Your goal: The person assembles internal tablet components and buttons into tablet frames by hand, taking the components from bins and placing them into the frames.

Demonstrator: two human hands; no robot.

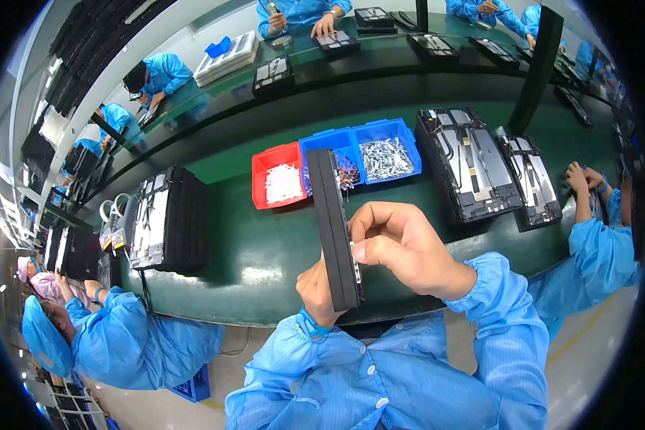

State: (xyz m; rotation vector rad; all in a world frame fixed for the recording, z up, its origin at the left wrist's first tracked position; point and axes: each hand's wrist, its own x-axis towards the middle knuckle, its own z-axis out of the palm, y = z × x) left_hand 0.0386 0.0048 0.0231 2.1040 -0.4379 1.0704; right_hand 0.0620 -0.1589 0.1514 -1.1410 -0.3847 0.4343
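A flat black electronic unit (330,222) stands on its edge in front of me, its thin black side toward me. My left hand (315,290) grips it from its left, the fingers mostly hidden behind it. My right hand (412,251) is at the unit's right face, thumb and forefinger pinched together against it. What lies between those fingertips is too small to make out. Just beyond the unit are a red bin (261,161) of white small parts, a blue bin (326,140) of dark, reddish small parts partly hidden by the unit, and a blue bin (385,130) of silvery parts.
Stacks of similar units stand to the right (473,168) and left (168,222) on the green table (258,279), with a smaller stack (532,179) further right. A dark post (537,72) rises behind. Co-workers in blue sit at both sides and across the raised shelf (304,79).
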